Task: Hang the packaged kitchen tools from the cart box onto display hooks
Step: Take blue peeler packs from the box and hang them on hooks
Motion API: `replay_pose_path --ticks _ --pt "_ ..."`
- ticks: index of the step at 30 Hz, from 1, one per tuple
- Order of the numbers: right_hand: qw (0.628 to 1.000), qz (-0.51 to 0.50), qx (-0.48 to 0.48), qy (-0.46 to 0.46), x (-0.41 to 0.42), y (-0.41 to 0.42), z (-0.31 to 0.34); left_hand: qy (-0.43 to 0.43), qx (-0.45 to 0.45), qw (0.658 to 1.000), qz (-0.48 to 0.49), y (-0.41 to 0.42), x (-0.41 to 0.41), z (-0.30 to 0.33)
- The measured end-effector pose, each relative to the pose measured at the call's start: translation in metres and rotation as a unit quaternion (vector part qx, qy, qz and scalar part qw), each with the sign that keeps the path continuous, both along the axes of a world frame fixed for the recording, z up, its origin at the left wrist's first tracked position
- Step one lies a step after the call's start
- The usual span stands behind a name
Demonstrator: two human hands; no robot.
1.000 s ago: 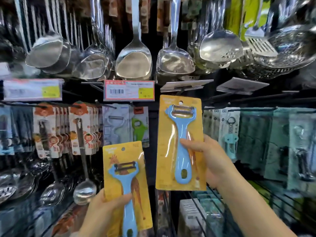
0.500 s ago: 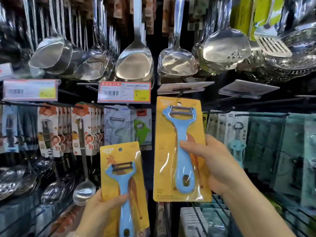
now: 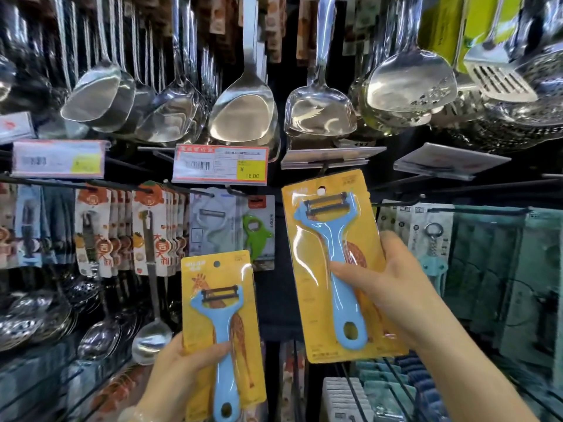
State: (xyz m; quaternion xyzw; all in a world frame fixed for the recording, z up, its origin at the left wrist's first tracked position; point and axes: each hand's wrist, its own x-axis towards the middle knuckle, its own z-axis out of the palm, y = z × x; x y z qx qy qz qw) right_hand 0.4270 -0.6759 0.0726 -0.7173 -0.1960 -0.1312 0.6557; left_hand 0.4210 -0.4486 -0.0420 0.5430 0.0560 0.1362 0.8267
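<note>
2 packaged peelers are shown before a wall of display hooks. The upper peeler card point(image 3: 335, 263), at centre right of the frame, is pinched along its right edge by the right hand point(image 3: 393, 287), thumb across the front and fingers hidden behind. Its hang hole point(image 3: 321, 191) is raised just below a folded price holder point(image 3: 332, 156), where a bare hook point(image 3: 396, 204) may be judged the target; the hook's tip is hard to make out against the dark panel. The lower peeler card point(image 3: 221, 324), at lower centre, is gripped near its bottom by the left hand point(image 3: 179, 379), thumb laid over the blue handle. Each pack is judged light, with thin, bendable card and a glossy, slippery plastic blister; a hold low on the card edge, clear of the hole, is advised. The cart box is not in view. The lower card's base is cut off by the frame's bottom edge. Steel ladles point(image 3: 243, 117) fill the upper frame.
</note>
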Motion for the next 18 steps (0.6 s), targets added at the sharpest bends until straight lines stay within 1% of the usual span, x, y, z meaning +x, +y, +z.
replay_pose_path --ticks 2,4,5,8,11,14,18 --pt "0.996 0.063 0.031 0.049 -0.001 -0.002 0.002 0.004 -0.001 1.000 0.001 0.000 0.001 0.000" --pt "0.979 0.148 0.070 0.123 -0.003 -0.004 0.005 0.006 -0.002 1.000 0.001 0.001 0.002 0.001" --pt "0.970 0.175 0.082 0.148 -0.004 -0.005 0.007 0.007 -0.004 1.000 -0.001 0.001 0.002 0.002" --pt "0.955 0.211 0.115 0.173 -0.003 -0.010 0.010 0.008 -0.010 1.000 -0.011 0.002 0.004 0.002" --pt "0.963 0.197 0.101 0.156 0.000 -0.012 0.009 0.007 -0.006 1.000 -0.013 0.002 0.005 0.003" --pt "0.985 0.123 0.068 0.101 0.010 -0.006 0.002 0.006 0.005 1.000 -0.011 0.002 0.006 0.002" --pt "0.991 0.081 0.081 0.070 0.039 0.003 -0.014 0.013 0.005 1.000 -0.014 0.004 0.008 0.000"
